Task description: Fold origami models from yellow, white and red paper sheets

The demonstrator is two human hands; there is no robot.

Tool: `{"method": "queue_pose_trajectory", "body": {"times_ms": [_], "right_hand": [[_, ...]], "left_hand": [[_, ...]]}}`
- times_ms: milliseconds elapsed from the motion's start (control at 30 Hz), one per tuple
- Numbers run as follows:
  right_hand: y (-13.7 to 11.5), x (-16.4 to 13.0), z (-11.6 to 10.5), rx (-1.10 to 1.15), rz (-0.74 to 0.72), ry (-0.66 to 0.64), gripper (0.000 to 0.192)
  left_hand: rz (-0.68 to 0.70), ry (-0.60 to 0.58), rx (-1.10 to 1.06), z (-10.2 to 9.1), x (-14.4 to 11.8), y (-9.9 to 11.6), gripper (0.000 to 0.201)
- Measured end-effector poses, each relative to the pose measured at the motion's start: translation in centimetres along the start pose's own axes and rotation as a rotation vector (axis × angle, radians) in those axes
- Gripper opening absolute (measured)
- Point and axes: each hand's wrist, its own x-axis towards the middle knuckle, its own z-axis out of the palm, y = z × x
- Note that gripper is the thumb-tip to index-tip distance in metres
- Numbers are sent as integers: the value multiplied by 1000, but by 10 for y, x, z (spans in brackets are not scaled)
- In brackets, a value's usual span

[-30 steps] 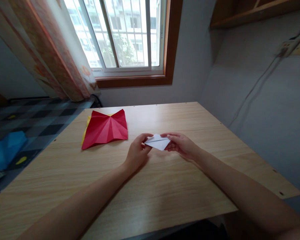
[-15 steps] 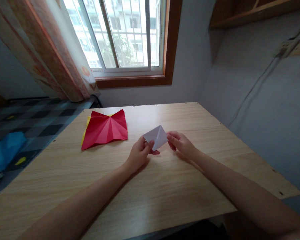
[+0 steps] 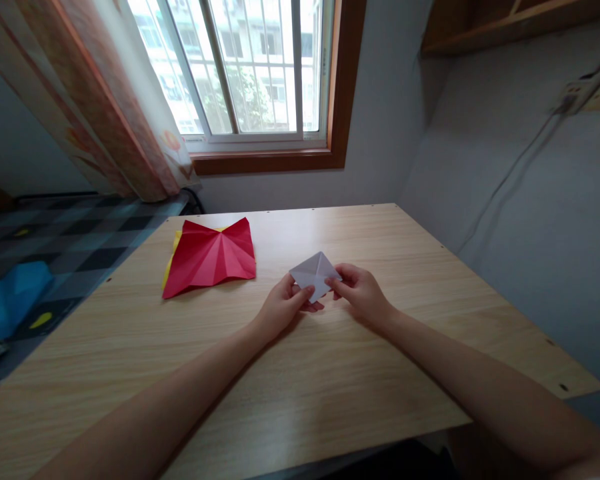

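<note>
- While both hands work mid-table, the white paper sits pinched between them, lifted a little off the table, far point tipped toward 12 o'clock.
- Left hand: thumb and fingers closed on the paper's near-left edge, about 7 o'clock of the piece.
- Right hand: fingertips closed on the right corner, about 3 o'clock of the piece.
- Paper looks already folded into a small diamond-like packet with a crease running to its top point; which layers are open, cannot tell.
- Red paper lies flat at 10 o'clock from the hands, well apart, creased in a fan of lines; a yellow sheet peeks from under its left edge.
- Window at 12 o'clock, curtain at 11 o'clock, wall socket at 2 o'clock.
- Doing the fold well, as I judge it: keep both pinches light and near the edges so layers do not slip.
- Line up corners before pressing; a skewed start likely spoils the crease.
- Better to lower the piece onto the table and run a fingertip along the fold than to crease in the air.
- Risk: a tight grip at the right corner could crumple the tip.
</note>
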Motion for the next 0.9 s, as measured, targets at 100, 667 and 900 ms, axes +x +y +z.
{"method": "queue_pose_trajectory", "body": {"times_ms": [100,667,900], "right_hand": [[2,0,0,-20,-49,-22,27],[-5,-8,-3,-260,-265,-118,35],[-10,-8,-10,-439,-384,-198,41]], "left_hand": [[-17,-14,-11,0,0,2,50],[-42,-87,-69,-2,2,0,38],[-37,-95,-68,-4,2,-2,35]]}}
